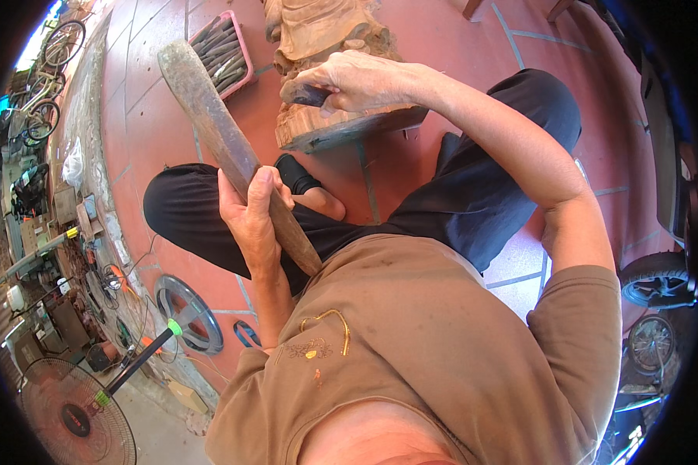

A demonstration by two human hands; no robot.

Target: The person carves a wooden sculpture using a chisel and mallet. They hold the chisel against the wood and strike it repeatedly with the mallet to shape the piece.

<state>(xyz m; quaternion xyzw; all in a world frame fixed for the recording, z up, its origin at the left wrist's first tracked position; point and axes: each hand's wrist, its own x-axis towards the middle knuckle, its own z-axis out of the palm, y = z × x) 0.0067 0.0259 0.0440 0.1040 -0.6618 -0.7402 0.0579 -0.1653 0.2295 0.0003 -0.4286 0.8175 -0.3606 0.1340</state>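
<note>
Head view: the floor [155, 124] is laid with red tiles and grey joints, and a pale, bright patch shows on it beyond the person's right thigh. The person sits low with knees spread, in dark trousers [481, 201] and a brown shirt [411, 310].

The carving [326, 35], brown wood with folded, rippled shapes, stands or lies on the tiles ahead, past the knees; its flat end faces the person, and I cannot tell how far it tilts. The right hand [364, 81] is over this near end, fingers bent down and partly closed. Something dark shows under them, but I cannot tell what it is or how firmly it is held. The left hand [252, 213] is closed around the bar [217, 124], thumb laid along it. The bar slants, its broad end up and away, its narrow end by the shirt.

Just left of the carving, a pink basket [246, 50] holds dark rods [221, 54]. Along the left, a rough concrete strip [93, 116] borders the tiles, with bicycles [43, 85], a white bag [73, 164] and mixed clutter beside it. A fan [77, 418] stands near, its round base [190, 314] on the tiles. At the right edge are a black tyre [659, 279] and a spoked wheel [651, 341].
</note>
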